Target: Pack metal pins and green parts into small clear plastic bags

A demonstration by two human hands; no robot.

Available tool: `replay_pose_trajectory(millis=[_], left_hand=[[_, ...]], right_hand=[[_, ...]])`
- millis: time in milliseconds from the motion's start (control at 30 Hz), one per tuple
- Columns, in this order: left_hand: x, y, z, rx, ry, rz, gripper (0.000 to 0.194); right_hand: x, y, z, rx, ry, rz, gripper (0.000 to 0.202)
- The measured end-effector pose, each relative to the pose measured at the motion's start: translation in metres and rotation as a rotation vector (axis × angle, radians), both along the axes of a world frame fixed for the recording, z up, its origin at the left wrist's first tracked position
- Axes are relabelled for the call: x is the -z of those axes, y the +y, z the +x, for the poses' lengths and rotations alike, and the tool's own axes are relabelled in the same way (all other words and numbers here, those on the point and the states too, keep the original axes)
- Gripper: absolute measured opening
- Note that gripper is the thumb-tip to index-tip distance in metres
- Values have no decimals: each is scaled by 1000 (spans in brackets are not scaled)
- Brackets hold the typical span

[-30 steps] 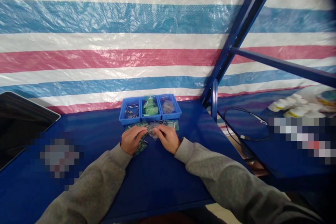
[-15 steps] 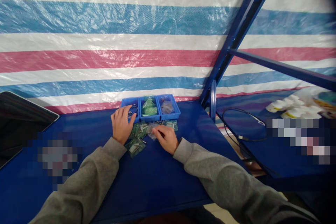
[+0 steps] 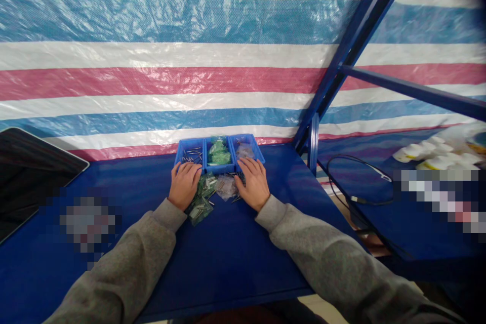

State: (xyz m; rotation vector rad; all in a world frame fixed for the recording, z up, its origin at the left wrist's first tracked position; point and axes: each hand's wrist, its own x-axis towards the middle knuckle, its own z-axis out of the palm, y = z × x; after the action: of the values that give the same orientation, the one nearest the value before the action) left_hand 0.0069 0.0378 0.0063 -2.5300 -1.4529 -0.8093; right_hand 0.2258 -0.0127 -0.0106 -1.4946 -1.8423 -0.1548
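Observation:
My left hand [image 3: 185, 182] is open at the front of the left blue bin [image 3: 178, 150], which holds loose metal pins [image 3: 192, 153]. My right hand [image 3: 253, 182] is also open, its fingers reaching to the front of the right blue bin [image 3: 259, 148] with clear plastic bags [image 3: 245, 150] inside. Green bags [image 3: 219, 154] fill the middle bin [image 3: 207, 158]. Between my hands on the table lie a clear bag [image 3: 226, 186] and small green-tinted bags of metal parts [image 3: 199, 209]. A few loose pins show by my right thumb; what lies under that palm is hidden.
A dark screen [image 3: 34, 177] stands at the left. To the right are a blue metal frame [image 3: 330, 86], a black cable [image 3: 360, 202] and white rolls [image 3: 425, 149] on another blue surface. A striped plastic sheet [image 3: 152, 81] hangs behind the table [image 3: 224, 263].
My right hand has opened from a pinch over the clear bag and moved right and forward, leaving the bag on the table. My left hand has drawn back from the left bin's inside.

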Motion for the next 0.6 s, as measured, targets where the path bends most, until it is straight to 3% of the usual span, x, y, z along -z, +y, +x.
replay_pose_trajectory(millis=[600], left_hand=[[-7,-5,15,82,40,-54,22]], right_hand=[[3,2,10,11,-41,-57,43]])
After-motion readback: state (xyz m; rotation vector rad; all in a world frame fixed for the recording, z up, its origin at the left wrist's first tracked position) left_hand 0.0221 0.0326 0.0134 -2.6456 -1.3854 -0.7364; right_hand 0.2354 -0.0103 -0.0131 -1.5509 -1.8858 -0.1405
